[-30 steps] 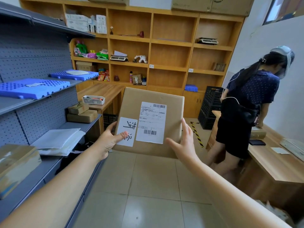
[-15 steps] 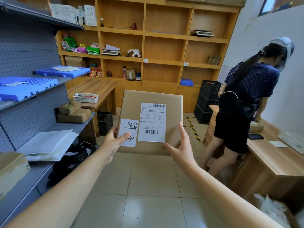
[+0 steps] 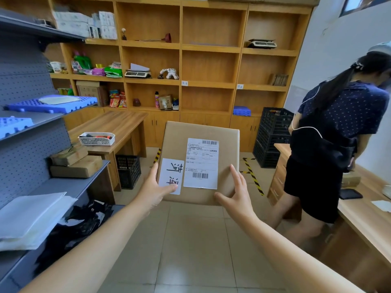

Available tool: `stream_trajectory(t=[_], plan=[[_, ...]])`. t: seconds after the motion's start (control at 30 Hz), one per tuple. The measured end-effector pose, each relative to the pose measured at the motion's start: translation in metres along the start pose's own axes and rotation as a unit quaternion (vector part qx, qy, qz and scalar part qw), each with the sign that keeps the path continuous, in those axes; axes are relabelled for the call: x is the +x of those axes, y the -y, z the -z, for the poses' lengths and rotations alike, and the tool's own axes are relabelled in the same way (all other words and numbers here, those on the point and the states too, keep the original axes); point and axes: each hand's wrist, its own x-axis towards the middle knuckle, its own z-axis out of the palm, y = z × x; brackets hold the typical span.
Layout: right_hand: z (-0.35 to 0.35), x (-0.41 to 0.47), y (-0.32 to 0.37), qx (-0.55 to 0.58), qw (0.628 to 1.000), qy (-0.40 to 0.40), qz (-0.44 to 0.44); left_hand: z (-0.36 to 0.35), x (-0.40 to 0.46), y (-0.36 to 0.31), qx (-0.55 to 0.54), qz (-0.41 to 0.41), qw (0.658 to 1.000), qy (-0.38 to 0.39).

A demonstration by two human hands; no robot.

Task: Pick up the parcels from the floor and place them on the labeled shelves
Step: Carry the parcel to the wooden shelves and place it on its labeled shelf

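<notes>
- Carried nearer the wooden shelves (image 3: 211,49) since a second ago, with the same two-handed hold and the label side up.
- Parcel (image 3: 201,144): flat brown carton, held in the air above the tiled floor (image 3: 190,240), well clear of it, tilted slightly away.
- Clamped at its near edge: left hand (image 3: 155,188) at the near left corner, thumb lying across the handwritten white slip (image 3: 171,176); right hand (image 3: 237,193) at the near right corner, fingers (image 3: 234,176) spread up the top face, thumb along the near edge.
- Between the two sets of fingers, a printed shipping label (image 3: 201,163) with barcodes.
- Handling, as a guess: stiff cardboard, crisp edges, no sag at the unsupported far side, so probably light to moderate. Smooth faces and glossy labels likely a bit slippery; better hold by the opposite side edges or underneath, not by the paper slip.
- Beyond the fingertips: empty cubbies in the wooden shelves, small white tags (image 3: 184,82) on their front edges, text too small to read.
- Left of the left fingers: grey metal rack (image 3: 31,155) with boxes and blue trays, and a table (image 3: 118,123) bearing a white basket (image 3: 97,138).
- Right of the right fingers: another person (image 3: 338,134) standing at a second table (image 3: 370,218), close to the path forward.
</notes>
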Motion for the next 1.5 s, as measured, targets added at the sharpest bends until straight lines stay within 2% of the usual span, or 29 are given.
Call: stream_trajectory(t=[0.1, 0.23, 0.5, 0.7, 1.0, 1.2, 1.5], plan=[[0.006, 0.053, -0.015, 0.002, 1.0, 0.011, 0.002, -0.014, 0.047, 0.001, 0.057, -0.013, 0.998, -0.02], [0.007, 0.121, -0.03, 0.0, 0.999, 0.032, 0.014, -0.026, 0.101, 0.005, 0.075, -0.028, 0.996, -0.025], [-0.038, 0.237, -0.054, -0.005, 0.999, 0.048, 0.017, -0.016, 0.21, 0.032, 0.131, -0.035, 0.99, -0.034], [-0.085, 0.334, -0.063, -0.002, 1.0, 0.025, 0.014, 0.01, 0.319, 0.054, 0.18, -0.064, 0.982, -0.015], [-0.157, 0.481, -0.06, -0.019, 1.0, -0.017, 0.0, 0.058, 0.5, 0.084, 0.174, -0.078, 0.982, 0.01], [-0.168, 0.562, -0.089, -0.027, 0.999, -0.03, -0.025, 0.043, 0.596, 0.105, 0.172, -0.079, 0.981, 0.034], [-0.168, 0.732, -0.161, -0.009, 1.0, -0.018, -0.005, -0.009, 0.761, 0.13, 0.18, -0.07, 0.981, 0.01]])
